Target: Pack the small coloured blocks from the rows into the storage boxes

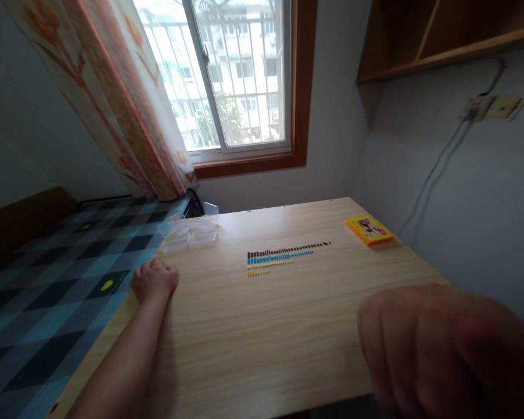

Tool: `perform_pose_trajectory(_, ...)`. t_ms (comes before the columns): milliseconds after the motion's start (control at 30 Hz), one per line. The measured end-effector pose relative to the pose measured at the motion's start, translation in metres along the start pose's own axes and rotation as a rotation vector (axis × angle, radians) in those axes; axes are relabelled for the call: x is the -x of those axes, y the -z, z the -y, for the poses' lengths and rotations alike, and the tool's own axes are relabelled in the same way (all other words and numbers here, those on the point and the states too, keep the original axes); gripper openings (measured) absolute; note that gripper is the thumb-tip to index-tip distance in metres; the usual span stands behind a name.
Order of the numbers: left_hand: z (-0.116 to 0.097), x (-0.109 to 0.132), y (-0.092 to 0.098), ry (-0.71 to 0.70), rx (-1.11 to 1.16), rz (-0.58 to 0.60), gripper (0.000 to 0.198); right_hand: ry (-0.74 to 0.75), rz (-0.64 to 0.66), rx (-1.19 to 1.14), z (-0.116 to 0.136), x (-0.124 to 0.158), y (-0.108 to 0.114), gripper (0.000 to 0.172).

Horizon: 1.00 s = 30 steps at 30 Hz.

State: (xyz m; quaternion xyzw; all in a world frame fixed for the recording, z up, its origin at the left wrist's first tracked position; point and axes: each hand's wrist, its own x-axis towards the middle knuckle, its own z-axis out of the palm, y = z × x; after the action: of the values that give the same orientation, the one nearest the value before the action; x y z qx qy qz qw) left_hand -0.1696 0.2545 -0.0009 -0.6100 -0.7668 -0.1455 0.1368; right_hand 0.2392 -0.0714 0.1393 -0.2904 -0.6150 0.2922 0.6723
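My left hand [154, 283] rests in a loose fist on the left edge of the wooden table [227, 349], with the thumb toward the middle; no object shows in it. Close to the camera at the lower right is my right hand [432, 343], dark and blurred, its fingers curled downward and nothing visible in them. Mid-table lie small toy bricks in sorted rows: brown bricks [279, 251] farthest off, then blue bricks [275, 258], pale cream bricks [268, 265] and a short line of yellow bricks [257, 273]. Both hands are apart from the rows.
Crumpled clear plastic bags [192, 233] lie at the table's far left corner. A yellow-orange box [369, 230] with a printed picture sits near the right edge. Left of the table is a bed with a checked cover [70, 291]. Wall, window [244, 87] and shelf [454, 46] stand beyond.
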Motion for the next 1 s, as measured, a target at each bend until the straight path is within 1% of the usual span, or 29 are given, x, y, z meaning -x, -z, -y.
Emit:
perform_pose_trajectory(33,-0.001,-0.001,0.000,-0.010,0.007,-0.017,0.045,0.015,-0.110,-0.011,-0.016,-0.013,0.005,0.048)
perform_pose_trajectory(100,-0.003,-0.002,-0.001,-0.037,0.023,-0.051,0.046,0.064,-0.426,-0.012,-0.060,-0.035,0.017,0.048)
perform_pose_trajectory(133,-0.005,-0.003,-0.001,-0.055,0.031,-0.068,0.047,0.041,-0.560,0.021,-0.087,-0.043,0.024,0.050)
perform_pose_trajectory(167,-0.008,-0.004,-0.002,-0.076,0.040,-0.082,0.048,-0.005,-0.667,0.086,-0.114,-0.048,0.031,0.052)
perform_pose_trajectory(200,-0.011,-0.005,-0.002,-0.100,0.050,-0.096,0.049,-0.055,-0.732,0.181,-0.139,-0.051,0.038,0.052)
perform_pose_trajectory(233,-0.016,-0.007,-0.003,-0.125,0.061,-0.109,0.049,-0.090,-0.743,0.300,-0.162,-0.051,0.042,0.054)
perform_pose_trajectory(267,-0.021,-0.008,-0.004,-0.153,0.072,-0.120,0.049,-0.102,-0.691,0.430,-0.180,-0.049,0.045,0.056)
perform_pose_trajectory(300,-0.028,-0.009,-0.006,-0.183,0.085,-0.127,0.049,-0.101,-0.649,0.468,-0.195,-0.046,0.045,0.055)
perform_pose_trajectory(367,-0.044,-0.011,-0.011,-0.253,0.111,-0.134,0.047,-0.086,-0.534,0.523,-0.212,-0.036,0.041,0.054)
perform_pose_trajectory(433,-0.062,-0.012,-0.017,-0.338,0.138,-0.139,0.045,-0.055,-0.386,0.552,-0.218,-0.026,0.032,0.050)
perform_pose_trajectory(500,-0.076,-0.014,-0.024,-0.427,0.161,-0.137,0.046,-0.015,-0.237,0.582,-0.218,-0.018,0.024,0.047)
perform_pose_trajectory(600,-0.087,-0.018,-0.032,-0.502,0.177,-0.132,0.050,0.041,-0.092,0.622,-0.218,-0.014,0.017,0.045)
perform_pose_trajectory(700,-0.086,-0.023,-0.040,-0.521,0.183,-0.125,0.050,0.080,-0.037,0.658,-0.222,-0.015,0.017,0.044)
perform_pose_trajectory(833,-0.082,-0.028,-0.048,-0.506,0.178,-0.119,0.047,0.105,-0.024,0.689,-0.226,-0.016,0.019,0.043)
perform_pose_trajectory(1000,-0.082,-0.028,-0.047,-0.521,0.191,-0.122,0.040,0.115,-0.012,0.705,-0.226,-0.016,0.020,0.043)
